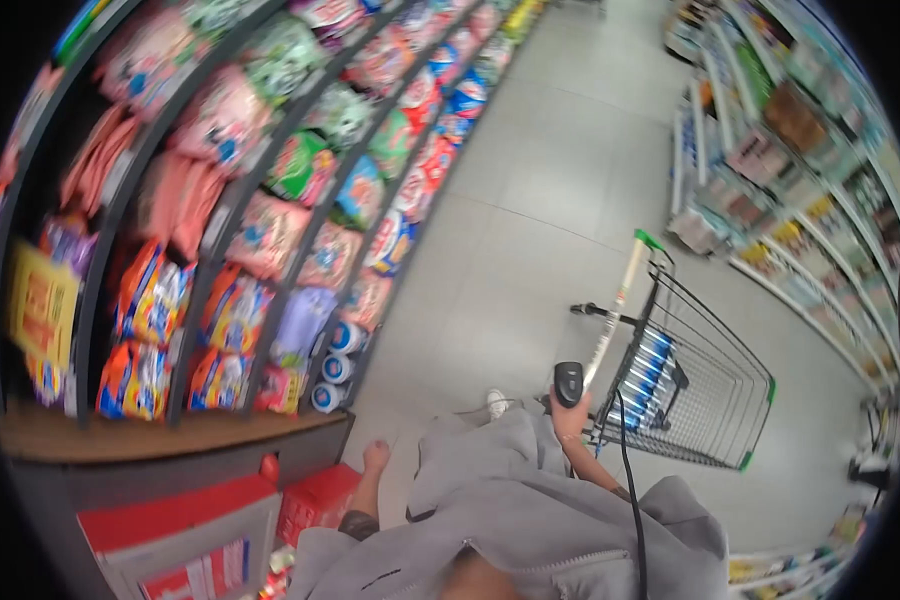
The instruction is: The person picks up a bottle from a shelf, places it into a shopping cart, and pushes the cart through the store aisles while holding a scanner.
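My right hand is closed at the near end of the shopping cart handle, a pale bar with a green end cap. A black rounded device sits at the fingers, over the bar. Inside the wire shopping cart lies a pack of blue and silver cans or bottles. My left hand hangs low at my side with its fingers curled, and nothing shows in it. It is nearest to a red box by the shelf end.
Tall shelves on the left hold bagged goods, several orange detergent bags among them. A yellow sign juts out there. Stocked white shelves line the right. Grey tiled floor runs between. A black cable crosses my grey jacket.
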Demonstrator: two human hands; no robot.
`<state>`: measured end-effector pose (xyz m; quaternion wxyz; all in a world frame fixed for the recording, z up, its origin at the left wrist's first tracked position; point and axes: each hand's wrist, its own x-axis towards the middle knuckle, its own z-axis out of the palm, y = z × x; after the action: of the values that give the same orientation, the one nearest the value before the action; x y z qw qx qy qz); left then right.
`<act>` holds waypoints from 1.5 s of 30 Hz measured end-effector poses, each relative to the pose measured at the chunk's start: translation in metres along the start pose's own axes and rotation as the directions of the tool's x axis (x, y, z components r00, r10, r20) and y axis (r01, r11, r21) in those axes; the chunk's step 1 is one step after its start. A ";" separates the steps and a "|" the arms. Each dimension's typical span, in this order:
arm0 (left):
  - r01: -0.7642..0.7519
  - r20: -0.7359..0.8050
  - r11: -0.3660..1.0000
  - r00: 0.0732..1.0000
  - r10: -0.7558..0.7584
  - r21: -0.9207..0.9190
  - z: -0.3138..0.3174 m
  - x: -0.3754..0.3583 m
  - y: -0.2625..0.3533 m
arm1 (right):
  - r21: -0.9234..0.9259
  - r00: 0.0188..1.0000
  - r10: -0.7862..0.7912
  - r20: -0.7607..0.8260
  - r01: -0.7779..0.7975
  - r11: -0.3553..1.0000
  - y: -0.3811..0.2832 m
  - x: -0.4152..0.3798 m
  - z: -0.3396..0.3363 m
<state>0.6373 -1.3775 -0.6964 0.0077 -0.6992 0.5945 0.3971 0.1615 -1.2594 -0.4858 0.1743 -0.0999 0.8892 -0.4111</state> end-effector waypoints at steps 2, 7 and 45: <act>-0.090 0.005 0.979 0.996 0.092 -0.182 -0.025 0.028 0.092 | 0.045 1.000 -0.024 0.015 0.023 0.999 0.003 0.000 -0.002; -0.151 0.264 0.958 0.940 0.216 -0.245 0.029 0.116 0.203 | 0.015 0.995 -0.101 -0.013 0.101 0.995 0.017 -0.001 0.001; -0.693 0.873 0.718 0.305 0.380 -0.071 0.215 0.294 0.743 | 0.745 -0.451 0.593 -0.667 -0.390 0.541 -0.051 -0.024 0.071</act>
<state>-0.1089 -1.7338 -0.6663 0.2714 -0.1592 0.7680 0.5578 0.2134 -1.3338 -0.4845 -0.3372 0.6729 0.6026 -0.2654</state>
